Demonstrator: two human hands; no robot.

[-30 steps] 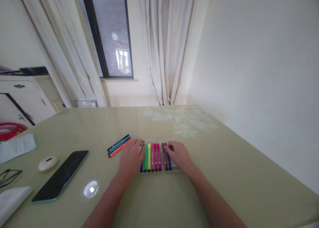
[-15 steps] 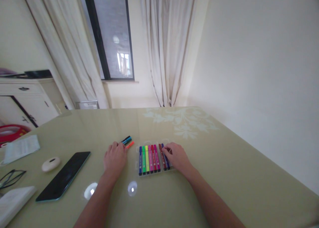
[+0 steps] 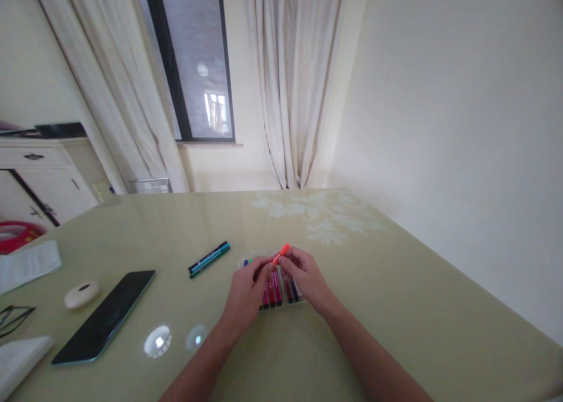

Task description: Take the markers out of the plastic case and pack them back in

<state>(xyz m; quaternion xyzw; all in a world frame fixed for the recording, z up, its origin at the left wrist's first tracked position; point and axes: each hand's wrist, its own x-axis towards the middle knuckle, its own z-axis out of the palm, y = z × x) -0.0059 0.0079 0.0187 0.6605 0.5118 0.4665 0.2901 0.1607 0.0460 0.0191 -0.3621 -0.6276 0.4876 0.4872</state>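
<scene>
An orange marker point(image 3: 281, 253) is pinched between my two hands, tilted with its capped end up and to the right. My left hand point(image 3: 247, 288) closes its fingertips round the lower end. Fingers of my right hand point(image 3: 308, 273) grip it from the other side. Right beneath lies the clear plastic marker case point(image 3: 269, 309), holding several markers point(image 3: 276, 293) in a row, among them red, pink and dark blue ones; my hands cover much of it. To the left of the case, dark and teal markers point(image 3: 209, 259) lie side by side on the table.
Left on the table point(image 3: 396, 331) are a black phone point(image 3: 105, 317), a white rounded object point(image 3: 81, 295), a face mask point(image 3: 30, 265), black-framed glasses point(image 3: 15, 320) and a white box-like object point(image 3: 21, 361). A wall point(image 3: 461, 156) runs along the right side.
My left hand has picked up the orange marker from beside the teal ones and carried it right, over the case. My right hand has moved slightly and now grips the marker too.
</scene>
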